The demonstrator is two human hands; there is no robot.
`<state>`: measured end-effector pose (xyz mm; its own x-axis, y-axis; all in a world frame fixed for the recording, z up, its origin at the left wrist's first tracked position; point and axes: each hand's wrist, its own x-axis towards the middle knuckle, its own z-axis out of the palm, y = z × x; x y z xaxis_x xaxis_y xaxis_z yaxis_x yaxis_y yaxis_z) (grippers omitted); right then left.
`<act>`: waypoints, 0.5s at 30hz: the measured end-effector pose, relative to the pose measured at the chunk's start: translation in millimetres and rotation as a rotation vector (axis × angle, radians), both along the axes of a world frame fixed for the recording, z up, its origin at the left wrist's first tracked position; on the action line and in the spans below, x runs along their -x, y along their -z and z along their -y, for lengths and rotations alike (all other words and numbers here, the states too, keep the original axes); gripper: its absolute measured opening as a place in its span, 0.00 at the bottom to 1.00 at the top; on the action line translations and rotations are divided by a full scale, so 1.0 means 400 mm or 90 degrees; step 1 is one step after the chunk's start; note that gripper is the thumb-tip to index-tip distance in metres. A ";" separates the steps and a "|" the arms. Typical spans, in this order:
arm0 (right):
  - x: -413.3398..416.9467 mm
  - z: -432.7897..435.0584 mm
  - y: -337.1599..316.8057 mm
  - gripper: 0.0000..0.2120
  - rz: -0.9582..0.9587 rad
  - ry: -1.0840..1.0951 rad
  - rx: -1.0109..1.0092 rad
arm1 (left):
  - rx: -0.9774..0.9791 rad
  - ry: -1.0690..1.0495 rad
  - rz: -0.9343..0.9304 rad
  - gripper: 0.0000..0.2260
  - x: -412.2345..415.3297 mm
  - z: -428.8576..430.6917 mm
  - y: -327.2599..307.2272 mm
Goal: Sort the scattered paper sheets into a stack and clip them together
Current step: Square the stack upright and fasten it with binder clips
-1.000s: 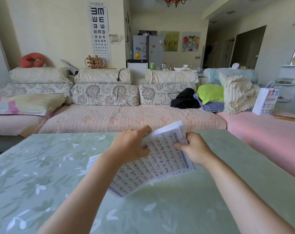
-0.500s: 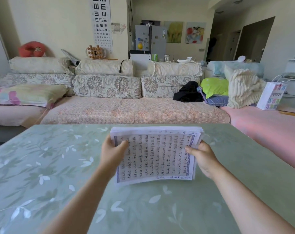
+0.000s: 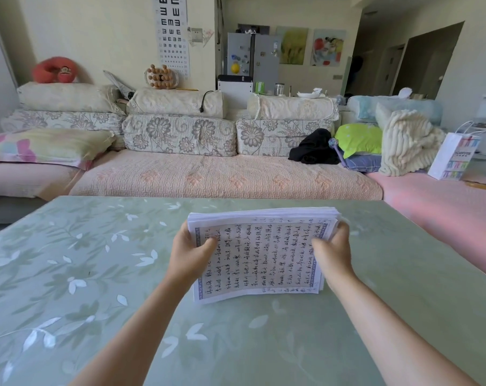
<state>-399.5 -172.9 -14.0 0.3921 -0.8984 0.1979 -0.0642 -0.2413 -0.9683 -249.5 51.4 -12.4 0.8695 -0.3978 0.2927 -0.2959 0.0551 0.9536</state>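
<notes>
A stack of paper sheets (image 3: 259,257) covered in handwritten lines with a blue border stands tilted on its lower edge on the green floral table (image 3: 69,274). My left hand (image 3: 190,253) grips the stack's left side, thumb on the front page. My right hand (image 3: 332,253) grips the right side the same way. The sheets' top edges are nearly level. No clip shows anywhere in view.
Beyond the table's far edge runs a long sofa (image 3: 225,176) with floral cushions, pillows and a black garment (image 3: 314,147). A white paper bag (image 3: 453,157) stands at the right on a pink surface.
The stack was turned from a skewed angle to square in front of me. My left hand shifted from the top of the sheets to their left side. The stack came down onto the table.
</notes>
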 end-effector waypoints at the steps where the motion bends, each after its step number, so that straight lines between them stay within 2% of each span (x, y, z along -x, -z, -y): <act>1: -0.003 -0.013 -0.010 0.27 -0.001 0.075 0.100 | -0.001 0.006 0.004 0.10 0.001 -0.002 0.000; 3: -0.007 -0.039 -0.036 0.34 0.005 0.197 0.413 | 0.001 0.010 0.006 0.10 0.004 -0.003 0.000; 4: -0.013 -0.057 -0.059 0.34 0.020 0.194 0.555 | 0.001 0.007 0.005 0.10 0.006 -0.003 -0.001; 6: -0.035 -0.123 -0.119 0.32 0.003 0.071 0.732 | 0.003 0.005 0.007 0.11 0.012 -0.004 -0.006; 9: -0.095 -0.215 -0.153 0.34 -0.192 -0.133 0.824 | 0.015 0.011 0.026 0.12 0.012 -0.005 -0.004; 11: -0.139 -0.250 -0.148 0.34 -0.326 -0.186 0.839 | 0.017 0.017 0.048 0.13 0.009 -0.009 -0.003; 13: -0.170 -0.260 -0.149 0.25 -0.409 -0.197 0.840 | 0.019 0.025 0.060 0.13 0.007 -0.012 0.002; 15: -0.186 -0.258 -0.154 0.10 -0.409 -0.183 0.829 | 0.015 0.035 0.062 0.12 0.007 -0.013 0.005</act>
<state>-325.0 -69.9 47.5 0.8522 -0.1073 0.5121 -0.1890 -0.9758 0.1099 -252.3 56.6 -14.6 0.8134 -0.4367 0.3842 -0.3828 0.0954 0.9189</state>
